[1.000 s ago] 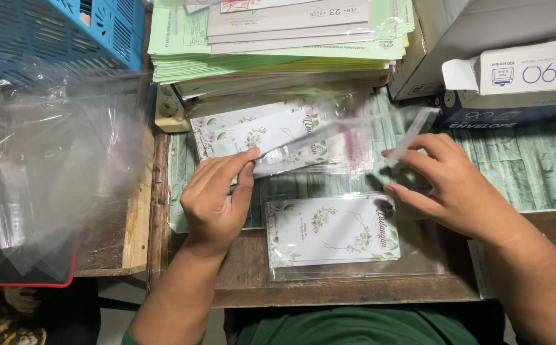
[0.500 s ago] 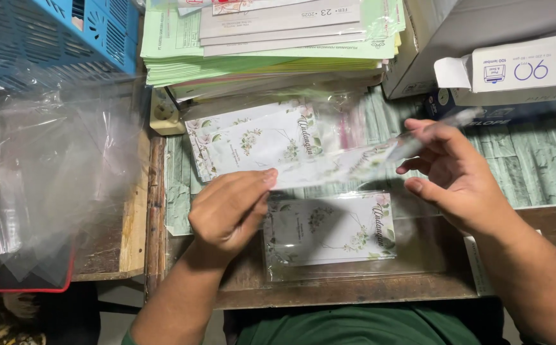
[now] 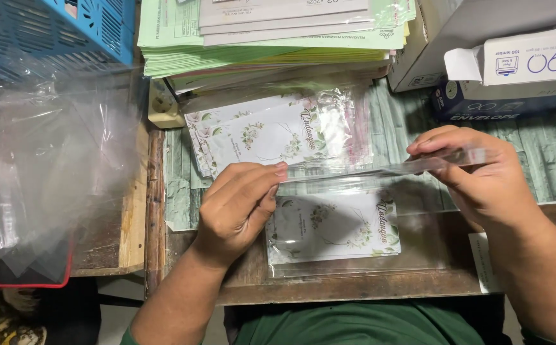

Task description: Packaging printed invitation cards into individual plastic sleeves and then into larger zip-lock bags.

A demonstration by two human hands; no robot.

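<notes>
both hands are up over the near edge of the wooden table [image 3: 354,291], stretching a clear plastic sleeve [image 3: 380,171] between them so it's seen almost edge on. the left hand [image 3: 239,207] has its fingers curled in and pinches the sleeve's left end between thumb and fingertips. the right hand [image 3: 476,176] is loosely curled too, thumb and first fingers nipping the right end, the other fingers spread a little behind it.

right under the sleeve, flat by the table's near edge, lies a floral card [image 3: 332,229] already inside its own clear wrap. behind it, toward the far edge, sits a stack of bagged floral cards [image 3: 271,131], and past that a pile of green papers [image 3: 227,48]. loose clear bags [image 3: 35,166] are heaped off the table's left side.

the film looks thin and slippery to me. pulled that taut, a corner could slide out of either pinch, or the mouth could cling shut or crease.
</notes>
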